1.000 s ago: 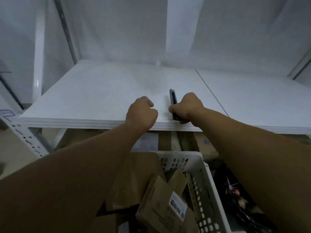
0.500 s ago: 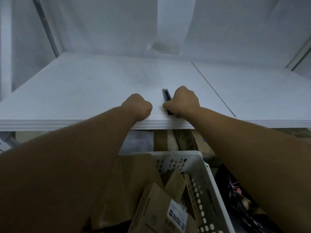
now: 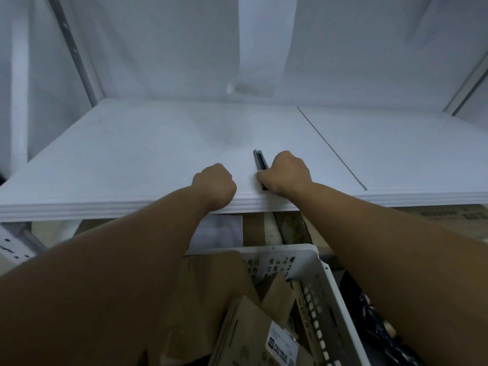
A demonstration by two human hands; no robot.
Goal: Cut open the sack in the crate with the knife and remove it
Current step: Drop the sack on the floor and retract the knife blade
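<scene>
A dark utility knife [image 3: 259,161] lies on the white shelf board [image 3: 132,154] near its front edge. My right hand [image 3: 286,175] grips the knife's near end with curled fingers. My left hand [image 3: 215,184] is a closed fist resting at the shelf's front edge, a short gap left of the knife, holding nothing that I can see. Below the shelf stands a white perforated crate [image 3: 330,299] with brown paper sacking [image 3: 211,291] and a labelled brown package [image 3: 253,336] inside.
White sheeting hangs behind the shelf. A metal upright [image 3: 74,54] runs at the back left and another [image 3: 467,93] at the right. A thin seam [image 3: 332,149] crosses the board to the right of my hands. Dark clutter [image 3: 375,320] lies right of the crate.
Both hands stay at the shelf's front edge, the right still on the knife. My view has shifted a little, and more of the knife shows beyond the right hand.
</scene>
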